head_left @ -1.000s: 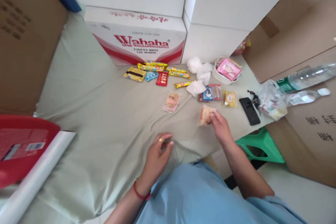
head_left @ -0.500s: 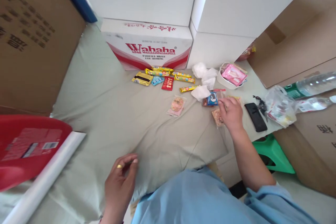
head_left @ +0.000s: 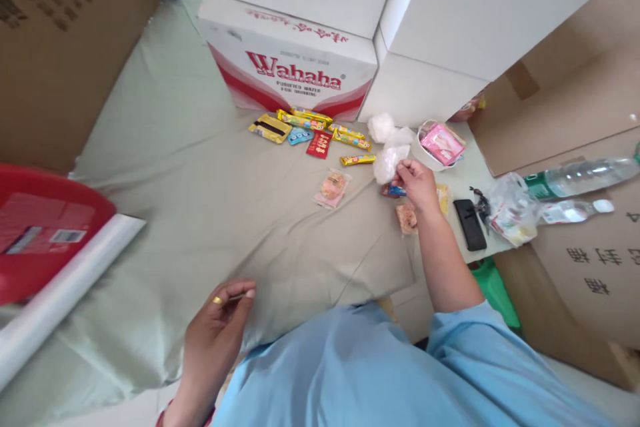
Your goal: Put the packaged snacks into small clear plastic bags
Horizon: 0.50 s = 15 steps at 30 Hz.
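Note:
My right hand (head_left: 417,183) is closed in a pinch on the edge of a crumpled white plastic bag (head_left: 387,164). Partly hidden under that hand lies a blue packet (head_left: 395,191). Just below it is a clear-wrapped brownish snack (head_left: 407,219), with a yellow packet (head_left: 442,197) to the right. Two more white crumpled pieces lie behind, one of them a white wad (head_left: 381,127). My left hand (head_left: 220,323), with a ring on one finger, rests near the cloth's front edge. Its fingers are curled, thumb against fingertip, with nothing seen in them.
A pink wrapped snack (head_left: 333,188) lies mid-cloth. Behind it are several yellow stick packets (head_left: 353,140), a red packet (head_left: 319,145) and a Wahaha carton (head_left: 295,70). To the right are a white basket (head_left: 425,155), black phone (head_left: 470,225) and bottles (head_left: 575,177). A red container (head_left: 50,233) stands left.
My right hand has moved left and slightly up from over the blue packet to the white plastic bag and now pinches it. My left hand stays curled. The camera view has shifted.

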Motion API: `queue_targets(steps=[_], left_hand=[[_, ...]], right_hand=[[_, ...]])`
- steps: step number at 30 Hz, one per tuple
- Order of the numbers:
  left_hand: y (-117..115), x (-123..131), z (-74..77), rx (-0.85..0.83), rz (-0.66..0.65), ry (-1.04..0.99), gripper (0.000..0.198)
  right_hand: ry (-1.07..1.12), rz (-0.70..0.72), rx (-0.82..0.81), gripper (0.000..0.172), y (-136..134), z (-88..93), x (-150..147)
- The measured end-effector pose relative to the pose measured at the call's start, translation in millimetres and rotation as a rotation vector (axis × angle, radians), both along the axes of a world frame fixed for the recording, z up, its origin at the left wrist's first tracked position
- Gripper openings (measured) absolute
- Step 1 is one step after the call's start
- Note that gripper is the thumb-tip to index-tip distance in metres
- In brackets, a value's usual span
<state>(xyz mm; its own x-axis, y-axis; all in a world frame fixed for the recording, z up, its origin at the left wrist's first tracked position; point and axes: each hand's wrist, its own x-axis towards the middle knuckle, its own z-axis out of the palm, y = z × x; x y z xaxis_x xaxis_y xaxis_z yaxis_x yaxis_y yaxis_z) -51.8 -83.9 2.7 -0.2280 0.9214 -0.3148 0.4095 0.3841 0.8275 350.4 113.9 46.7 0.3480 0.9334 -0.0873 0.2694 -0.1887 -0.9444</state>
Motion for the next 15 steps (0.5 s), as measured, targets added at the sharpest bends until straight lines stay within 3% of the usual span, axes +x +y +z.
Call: queue_targets(steps=[3,6,8,10,12,13,15], left_hand=[[11.4,11.8,0.0,0.002,-0.064,-0.029,0.041],[33.7,40.4,7.2,0.134,-0.216,-0.174,0.037],[52.7,67.6,13.8,0.265,-0.282,-0.279,0.038],[73.0,97.3,19.0,0.334,-0.327,-0.368,0.061],[92.0,124.7,21.3,0.276,-0.393,-0.443,0.093],[100.1,135.8,21.3,0.233,-0.427,-0.512,0.100],[112.7,150.3,19.7,0.094,-0.450,-0.669,0.092]], right_hand=[[0.408,-0.052,0.031,0.034,-26.0,0.3,-8.2],[0.590,-0.081,-0.008,0.040,-50.9,-3.5,-26.7],[0.619,-0.062,-0.055,0.042,-65.7,-6.2,-40.2],[0.608,0.010,-0.108,0.041,-78.2,-7.4,-52.0],[0.579,0.131,-0.169,0.042,-87.2,-7.1,-60.2],[0.559,0.195,-0.193,0.042,-90.2,-6.6,-62.4],[0.506,0.278,-0.210,0.043,-93.3,-6.0,-62.3]])
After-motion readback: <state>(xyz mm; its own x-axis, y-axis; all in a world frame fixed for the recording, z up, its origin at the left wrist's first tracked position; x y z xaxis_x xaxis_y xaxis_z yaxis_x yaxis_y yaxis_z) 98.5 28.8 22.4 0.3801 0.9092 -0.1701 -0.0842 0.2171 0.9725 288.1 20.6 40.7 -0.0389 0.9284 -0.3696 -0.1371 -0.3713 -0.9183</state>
